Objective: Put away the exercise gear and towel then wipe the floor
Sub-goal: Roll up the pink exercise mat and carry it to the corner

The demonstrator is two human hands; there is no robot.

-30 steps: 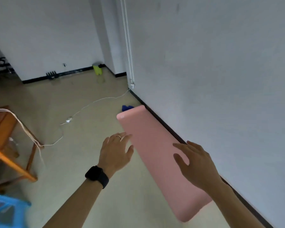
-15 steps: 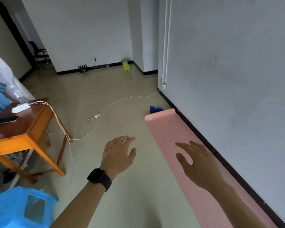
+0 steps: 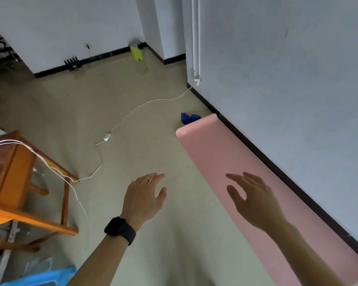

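Note:
A pink exercise mat (image 3: 219, 153) lies flat on the floor along the right wall. A crumpled blue towel (image 3: 188, 117) sits on the floor at the mat's far end, touching its edge. My left hand (image 3: 145, 195), with a ring and a black watch on the wrist, hovers over bare floor left of the mat, fingers relaxed, holding nothing. My right hand (image 3: 250, 199) hovers above the mat's middle, fingers spread and empty.
An orange wooden table (image 3: 12, 182) stands at the left with white cables draped over it. A white cord (image 3: 120, 122) runs across the floor to the wall. A yellow-green bin (image 3: 135, 51) stands in the far corner. A blue plastic stool (image 3: 41, 277) is at the bottom left.
The view has shifted, with the mat and table now sitting lower and further right. Both hands stay raised, open and empty in about the same pose.

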